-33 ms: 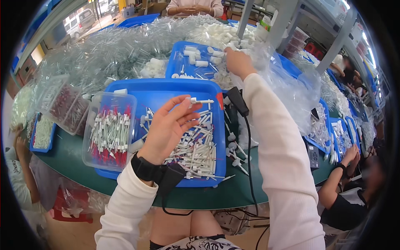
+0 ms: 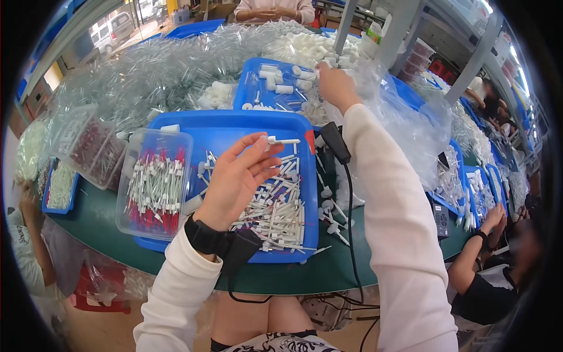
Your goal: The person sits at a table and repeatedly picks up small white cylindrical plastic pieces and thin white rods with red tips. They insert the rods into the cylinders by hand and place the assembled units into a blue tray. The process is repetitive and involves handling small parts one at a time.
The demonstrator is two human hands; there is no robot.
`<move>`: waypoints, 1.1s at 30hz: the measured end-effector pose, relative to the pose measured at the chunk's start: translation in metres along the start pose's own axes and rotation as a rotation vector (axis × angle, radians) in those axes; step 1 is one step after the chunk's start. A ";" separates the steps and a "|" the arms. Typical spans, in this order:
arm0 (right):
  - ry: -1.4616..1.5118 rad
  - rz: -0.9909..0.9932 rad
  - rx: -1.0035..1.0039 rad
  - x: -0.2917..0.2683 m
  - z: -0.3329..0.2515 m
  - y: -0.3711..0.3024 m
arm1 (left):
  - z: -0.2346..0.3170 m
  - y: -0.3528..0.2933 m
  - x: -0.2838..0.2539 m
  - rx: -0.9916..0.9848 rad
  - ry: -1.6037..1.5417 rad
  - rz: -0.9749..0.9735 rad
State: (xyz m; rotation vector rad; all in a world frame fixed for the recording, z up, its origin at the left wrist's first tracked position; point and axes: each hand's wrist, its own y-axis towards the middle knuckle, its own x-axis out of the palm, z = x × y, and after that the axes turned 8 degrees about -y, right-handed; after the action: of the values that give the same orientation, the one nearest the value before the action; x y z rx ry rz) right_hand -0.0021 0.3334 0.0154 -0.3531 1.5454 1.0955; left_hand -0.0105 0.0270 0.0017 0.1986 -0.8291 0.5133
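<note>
Between the thumb and fingers of my left hand (image 2: 240,173) is a slim white plastic tube with a wider collar (image 2: 285,141), held sideways above a large blue tray (image 2: 234,122). Many similar white tubes (image 2: 275,220) lie loose in that tray below the hand. My right hand (image 2: 338,88) reaches to the far side, its fingers pinched by the right edge of a smaller blue tray (image 2: 241,88). A bit of white shows at its fingertips, too small to name. White cylindrical caps (image 2: 284,90) and clear tubes lie in this smaller tray.
A clear box (image 2: 124,205) of white-and-red pieces stands on the large tray's left side. Heaped clear tubes (image 2: 141,76) and white parts (image 2: 305,47) lie behind. A plastic bag (image 2: 399,123) and black cable (image 2: 352,217) are at right. Other people sit around the table (image 2: 346,270).
My right fingertips have shifted very slightly, and a bit of white now shows at them. My left hand keeps its place with the tube.
</note>
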 end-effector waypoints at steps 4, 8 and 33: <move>0.497 0.089 -0.010 -0.035 -0.041 -0.016 | 0.003 -0.003 -0.006 0.016 -0.004 0.017; 0.649 -0.079 -0.210 -0.033 -0.060 -0.028 | 0.003 -0.002 -0.002 0.022 -0.028 0.014; 0.868 -0.231 -0.105 -0.110 -0.076 -0.134 | 0.011 -0.005 -0.010 0.586 0.021 0.322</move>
State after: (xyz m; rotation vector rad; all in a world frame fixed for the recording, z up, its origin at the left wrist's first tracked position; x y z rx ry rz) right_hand 0.0827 0.1673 0.0475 -1.1615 2.1196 0.8743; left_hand -0.0209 0.0147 0.0018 0.6023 -0.6741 1.0566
